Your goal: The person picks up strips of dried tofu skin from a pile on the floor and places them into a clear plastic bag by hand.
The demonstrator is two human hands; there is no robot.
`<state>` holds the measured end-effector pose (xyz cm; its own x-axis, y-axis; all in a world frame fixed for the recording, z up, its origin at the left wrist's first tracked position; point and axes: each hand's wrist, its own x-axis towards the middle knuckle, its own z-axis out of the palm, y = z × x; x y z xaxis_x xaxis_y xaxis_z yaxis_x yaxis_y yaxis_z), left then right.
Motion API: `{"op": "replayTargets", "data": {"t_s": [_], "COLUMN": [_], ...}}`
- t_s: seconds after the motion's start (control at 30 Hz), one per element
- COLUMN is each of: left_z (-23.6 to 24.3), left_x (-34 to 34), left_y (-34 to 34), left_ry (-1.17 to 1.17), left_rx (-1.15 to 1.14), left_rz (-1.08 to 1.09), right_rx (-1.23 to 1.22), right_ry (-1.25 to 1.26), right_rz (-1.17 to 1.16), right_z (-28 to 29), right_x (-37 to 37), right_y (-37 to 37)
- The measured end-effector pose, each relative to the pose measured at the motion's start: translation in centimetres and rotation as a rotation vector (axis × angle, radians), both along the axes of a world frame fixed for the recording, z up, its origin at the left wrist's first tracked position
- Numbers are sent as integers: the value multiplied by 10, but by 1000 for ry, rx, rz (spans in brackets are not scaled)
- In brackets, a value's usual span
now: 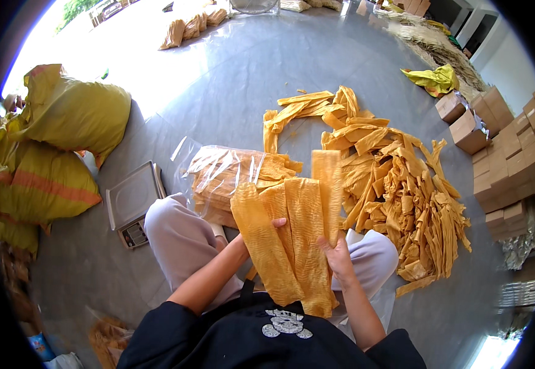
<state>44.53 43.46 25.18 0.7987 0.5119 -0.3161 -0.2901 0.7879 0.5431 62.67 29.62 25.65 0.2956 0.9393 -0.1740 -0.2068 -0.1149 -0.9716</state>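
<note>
I sit on the floor with a spread of long, flat, ribbed yellow dried strips upright in front of my chest. My left hand is closed round the left strips, with its thumb over their front and the fingers hidden behind. At the right side my right hand grips the strips' edge, thumb up against it. Just beyond lies a clear plastic bag partly filled with similar strips, which stick out of its right end. A large loose pile of yellow strips spreads to the right.
A flat scale rests beside my left knee. Bulging yellow woven sacks stand at the left. Cardboard boxes are stacked at the right, near a crumpled yellow sack. Brown bundles lie far off.
</note>
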Motion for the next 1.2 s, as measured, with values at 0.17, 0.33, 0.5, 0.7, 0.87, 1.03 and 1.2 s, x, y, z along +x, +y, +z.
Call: {"op": "replayTargets", "data": {"t_s": [0.17,0.33,0.5,0.7,0.87,1.03,1.2], "left_z": [-12,-12,-6,-33,-37,-30,-20], "left_x": [-4,-2,1,2,-4,-2,-2], "left_y": [3,2,3,3,4,4,5], "left_ry": [34,-2,-77,-112,23,17,-57], "left_rx": [-27,-29,-53,-103,-84,-45,-37], "left_rz": [62,58,24,12,90,110,93], "right_rx": [-52,-89,-190,-74,-45,-1,-42], "right_ry": [-393,-611,-395,-297,41,47,79], "right_rz": [-337,-215,60,161,30,-103,-76], "right_z": [37,116,78,-9,20,17,35], "right_x": [17,31,5,-6,-16,-5,-5], "right_y": [-5,-22,-2,-3,5,4,4]}}
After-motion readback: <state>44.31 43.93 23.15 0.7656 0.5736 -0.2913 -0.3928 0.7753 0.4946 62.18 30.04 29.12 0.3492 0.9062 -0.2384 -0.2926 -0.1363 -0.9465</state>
